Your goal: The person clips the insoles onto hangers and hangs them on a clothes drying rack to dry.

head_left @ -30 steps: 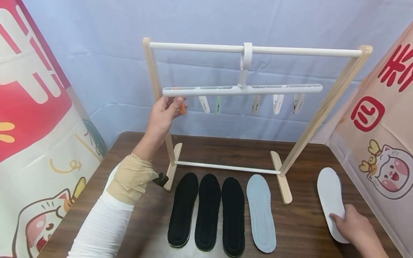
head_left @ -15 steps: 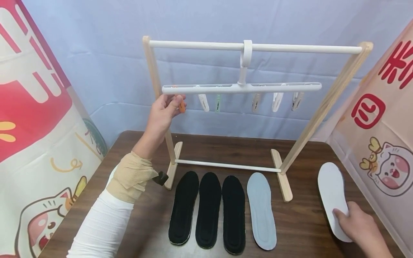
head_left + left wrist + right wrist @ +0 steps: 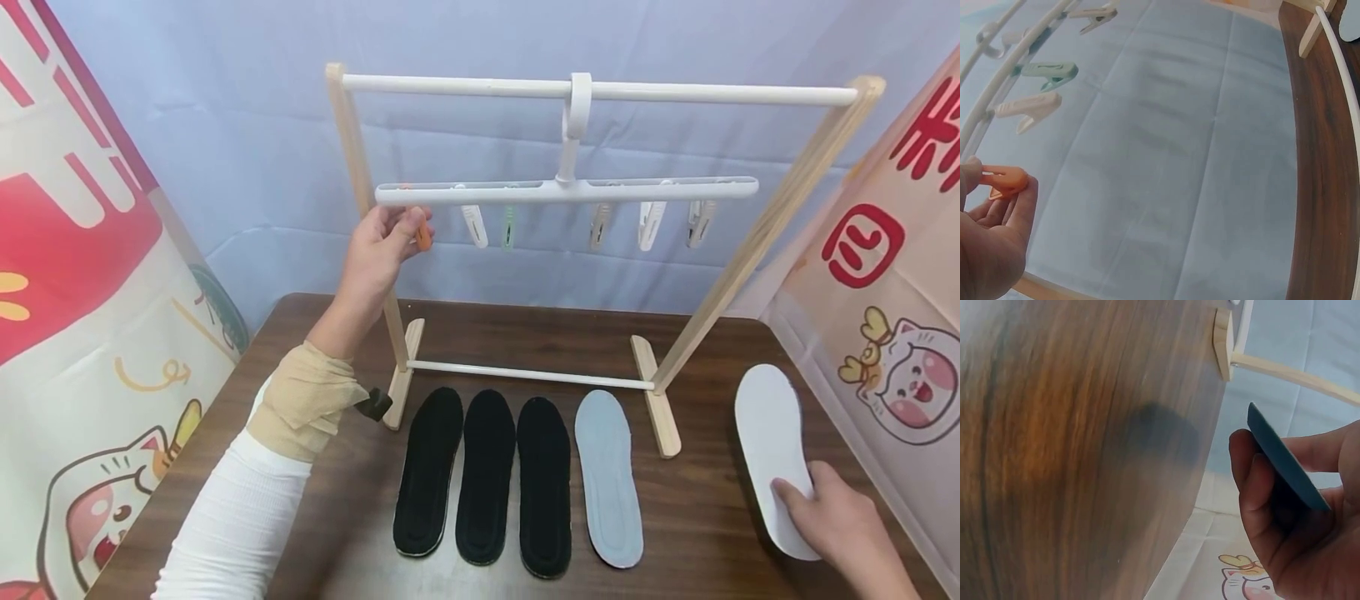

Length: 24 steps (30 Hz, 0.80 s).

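My left hand [image 3: 381, 250] pinches the orange clothespin [image 3: 1009, 180] at the left end of a white clip hanger [image 3: 480, 195]. On the right, my right hand [image 3: 843, 510] grips an insole [image 3: 768, 446] by its lower part, its white face toward the head camera; the right wrist view shows that insole edge-on, fingers wrapped behind it, held off the table. The hanger also carries a white clothespin [image 3: 474, 225], a green clothespin [image 3: 509, 228] and several other pale ones, all hanging down. Black insoles [image 3: 427, 475] and one light blue insole [image 3: 609, 479] lie in a row on the table.
A wooden rack [image 3: 738, 258] with a white top rod [image 3: 465, 86] bears the hanger. Its feet stand on the dark wood table [image 3: 705, 517]. A pale blue cloth [image 3: 255, 150] hangs behind, with printed cartoon banners [image 3: 82, 275] on both sides.
The head view has tipped down slightly, so the rack and insoles sit higher in the picture. Both hands keep their holds; the right-hand insole has shifted only a little.
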{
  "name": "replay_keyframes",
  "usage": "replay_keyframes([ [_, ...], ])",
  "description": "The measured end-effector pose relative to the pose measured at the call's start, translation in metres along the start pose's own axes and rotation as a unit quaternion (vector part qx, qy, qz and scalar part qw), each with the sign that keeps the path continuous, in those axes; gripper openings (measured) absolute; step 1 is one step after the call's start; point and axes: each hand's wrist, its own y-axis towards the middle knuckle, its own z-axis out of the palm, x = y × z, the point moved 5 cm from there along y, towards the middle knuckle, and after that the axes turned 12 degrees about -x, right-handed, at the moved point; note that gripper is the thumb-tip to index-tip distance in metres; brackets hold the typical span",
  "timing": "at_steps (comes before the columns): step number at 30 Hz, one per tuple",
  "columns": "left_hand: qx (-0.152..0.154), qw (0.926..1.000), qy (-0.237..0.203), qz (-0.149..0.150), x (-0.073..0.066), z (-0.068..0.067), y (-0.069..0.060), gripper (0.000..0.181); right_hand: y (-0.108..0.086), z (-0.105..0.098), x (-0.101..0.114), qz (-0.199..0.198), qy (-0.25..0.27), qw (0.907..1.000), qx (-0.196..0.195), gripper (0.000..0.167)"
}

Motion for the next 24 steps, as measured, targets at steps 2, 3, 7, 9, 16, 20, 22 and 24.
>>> replay_keyframes([
  [2, 0.002, 1.0, 0.0, 0.0, 0.0, 0.0, 0.0, 0.033, -0.002, -0.001, 0.003, -0.003, 0.001, 1.0, 0.002, 0.055],
  [3, 0.003, 1.0, -0.001, 0.001, 0.0, 0.0, 0.0, 0.034, -0.003, -0.001, 0.005, -0.005, 0.002, 1.0, 0.004, 0.055],
  [7, 0.013, 0.9999, -0.003, 0.011, 0.0, 0.001, 0.001, 0.038, -0.008, -0.003, 0.012, -0.011, 0.009, 0.9998, 0.012, 0.054],
  [9, 0.017, 0.9997, -0.003, 0.018, 0.0, 0.001, 0.0, 0.04, -0.011, -0.004, 0.015, -0.013, 0.014, 0.9997, 0.016, 0.054],
  [16, 0.009, 0.9998, -0.014, 0.012, -0.001, 0.002, 0.0, 0.035, -0.021, -0.005, 0.023, -0.019, 0.028, 0.9992, 0.02, 0.055],
  [20, 0.004, 0.9997, -0.021, 0.009, -0.003, 0.004, -0.001, 0.033, -0.025, -0.005, 0.025, -0.035, 0.035, 0.9985, 0.023, 0.054],
  [22, 0.006, 0.9997, -0.023, 0.011, -0.003, 0.005, -0.002, 0.033, -0.026, -0.004, 0.025, -0.044, 0.039, 0.998, 0.024, 0.053],
  [24, 0.008, 0.9996, -0.023, 0.013, -0.005, 0.007, -0.003, 0.033, -0.027, -0.004, 0.026, -0.055, 0.044, 0.9973, 0.019, 0.051],
])
